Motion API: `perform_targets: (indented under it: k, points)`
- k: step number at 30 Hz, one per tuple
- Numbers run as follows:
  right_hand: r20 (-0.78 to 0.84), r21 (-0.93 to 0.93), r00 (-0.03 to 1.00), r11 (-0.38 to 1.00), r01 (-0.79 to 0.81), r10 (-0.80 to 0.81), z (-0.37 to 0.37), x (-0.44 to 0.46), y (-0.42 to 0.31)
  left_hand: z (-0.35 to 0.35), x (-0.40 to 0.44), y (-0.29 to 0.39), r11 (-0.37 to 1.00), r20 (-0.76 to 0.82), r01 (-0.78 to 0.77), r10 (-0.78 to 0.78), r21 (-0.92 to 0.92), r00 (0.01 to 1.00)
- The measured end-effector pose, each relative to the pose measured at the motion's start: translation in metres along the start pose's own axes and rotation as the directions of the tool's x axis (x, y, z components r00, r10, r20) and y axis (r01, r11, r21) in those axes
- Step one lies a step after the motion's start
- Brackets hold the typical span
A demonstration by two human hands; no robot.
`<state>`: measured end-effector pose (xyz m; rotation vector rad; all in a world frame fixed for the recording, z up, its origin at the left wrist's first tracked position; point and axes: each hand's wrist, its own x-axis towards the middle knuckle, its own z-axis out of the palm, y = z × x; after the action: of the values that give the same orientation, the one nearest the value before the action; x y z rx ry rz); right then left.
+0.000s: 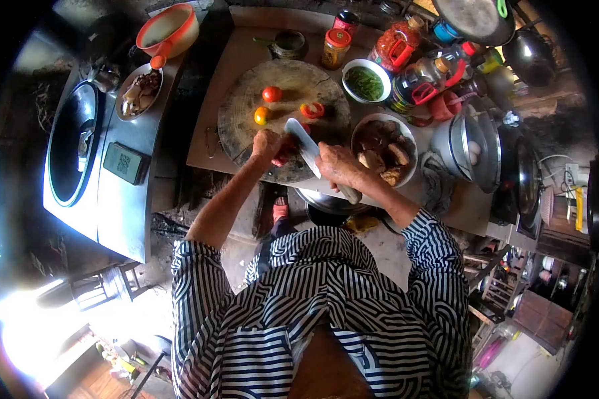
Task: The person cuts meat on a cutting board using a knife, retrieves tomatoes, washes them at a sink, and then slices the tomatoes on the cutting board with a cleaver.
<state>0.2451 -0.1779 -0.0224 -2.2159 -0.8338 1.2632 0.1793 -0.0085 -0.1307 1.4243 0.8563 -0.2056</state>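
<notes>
My right hand point(339, 164) is wrapped round the handle of a kitchen knife point(302, 141) with a broad pale blade. The blade slants over the near part of a round wooden chopping board point(246, 86). Just left of the blade, my left hand point(267, 143) curls its fingers on a red tomato point(281, 160), mostly hidden by the fingers and in shadow. On the board beyond lie a whole red tomato point(271, 94), an orange-yellow tomato point(262, 116) and a cut tomato point(312, 110). Another red piece shows partly behind the blade.
Right of the board stand a bowl of chopped greens point(365, 83) and a bowl of meat chunks point(406, 136). Jars such as a red-lidded one point(337, 48) and several bottles crowd behind. On the left counter sit a plate of food point(140, 93) and an orange-rimmed pan point(168, 30).
</notes>
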Motion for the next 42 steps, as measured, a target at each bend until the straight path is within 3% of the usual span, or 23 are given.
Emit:
perform_targets:
  k: [3,5,7,9,10,12,13,14,15,20,22,24,25,27,31,32,33,34,36,37,40,42]
  points:
    - [0.024,0.06,1.0,0.998,-0.003,0.001,0.001,0.001,0.001,-0.002,0.01,-0.003,0.994,0.011,0.057,-0.058,0.095,0.998]
    - [0.051,0.116,0.999,0.993,-0.008,0.002,0.0,0.003,0.001,-0.005,0.023,-0.01,0.867,0.132,-0.123,0.067,0.483,0.989]
    - [0.095,0.241,0.993,0.966,-0.09,0.068,-0.004,0.003,-0.001,-0.004,0.025,-0.012,0.904,0.085,-0.06,0.026,0.423,0.996]
    - [0.116,0.247,0.992,0.966,-0.083,0.056,-0.003,0.007,0.002,-0.004,0.031,-0.021,0.933,0.041,0.0,-0.016,0.361,0.999]
    - [0.137,0.252,0.99,0.965,-0.076,0.042,-0.001,0.009,0.003,-0.006,0.039,-0.036,0.686,0.023,-0.282,0.361,0.671,0.932]
    - [0.052,0.201,0.997,0.978,0.048,-0.06,0.016,0.016,0.011,-0.007,0.046,-0.043,0.265,0.149,-0.412,0.659,0.872,0.738]
    - [-0.025,0.159,0.989,0.976,0.147,-0.145,0.029,0.024,0.022,-0.004,0.05,-0.043,0.623,0.03,-0.304,0.411,0.721,0.911]
    - [-0.131,0.186,0.988,0.977,0.101,-0.077,0.034,0.025,0.007,-0.001,0.05,-0.039,0.867,-0.003,-0.087,0.102,0.491,0.995]
    - [-0.11,0.093,0.994,0.996,0.014,-0.004,0.036,0.029,0.0,0.002,0.037,-0.022,0.865,-0.004,-0.09,0.105,0.494,0.994]
    - [-0.153,0.124,0.988,0.992,-0.011,0.03,0.032,0.032,0.012,0.004,-0.003,0.008,0.893,0.006,-0.1,0.108,0.44,0.994]
    - [-0.204,0.118,0.977,0.989,0.083,-0.058,0.03,0.024,0.017,0.007,-0.014,0.012,0.933,-0.01,-0.103,0.114,0.345,0.993]
    - [-0.383,-0.026,0.893,0.97,0.243,-0.235,0.025,0.016,0.014,0.008,-0.012,0.008,0.956,-0.019,-0.067,0.076,0.285,0.997]
    - [-0.403,-0.062,0.889,0.976,0.209,-0.216,0.017,0.01,0.014,0.008,-0.009,0.003,0.956,-0.02,-0.069,0.078,0.286,0.997]
    - [-0.414,0.009,0.894,0.982,0.189,-0.169,0.0,0.0,0.013,0.003,-0.003,-0.003,0.986,0.122,-0.061,0.042,0.156,0.992]
    - [-0.375,0.129,0.926,0.987,0.097,-0.042,-0.027,-0.026,0.018,-0.006,-0.016,0.0,0.982,0.165,-0.088,0.06,0.167,0.984]
    - [-0.378,0.132,0.925,0.986,0.097,-0.04,-0.028,-0.025,0.026,-0.011,-0.018,0.001,0.773,0.082,-0.353,0.367,0.527,0.927]
    - [-0.378,0.123,0.925,0.989,0.083,-0.03,-0.027,-0.024,0.036,-0.014,-0.02,0.001,0.38,0.126,-0.454,0.639,0.806,0.759]
    - [-0.377,0.113,0.926,0.991,0.068,-0.021,-0.026,-0.024,0.042,-0.015,-0.02,0.004,0.38,0.129,-0.455,0.637,0.805,0.76]
    - [-0.351,0.129,0.936,0.991,0.029,0.018,-0.024,-0.03,0.043,-0.016,-0.02,0.02,0.035,0.438,-0.661,0.721,0.75,0.536]
    - [-0.327,0.121,0.945,0.992,0.041,0.001,-0.021,-0.032,0.047,-0.018,-0.01,0.028,-0.177,0.624,-0.695,0.627,0.697,0.467]
    - [-0.281,0.064,0.959,0.997,0.045,-0.025,-0.015,-0.035,0.056,-0.01,0.01,0.032,-0.297,0.704,-0.69,0.564,0.66,0.431]
    - [-0.26,0.018,0.965,0.999,0.035,-0.03,-0.012,-0.035,0.06,-0.011,0.015,0.03,-0.277,0.722,-0.716,0.535,0.641,0.439]
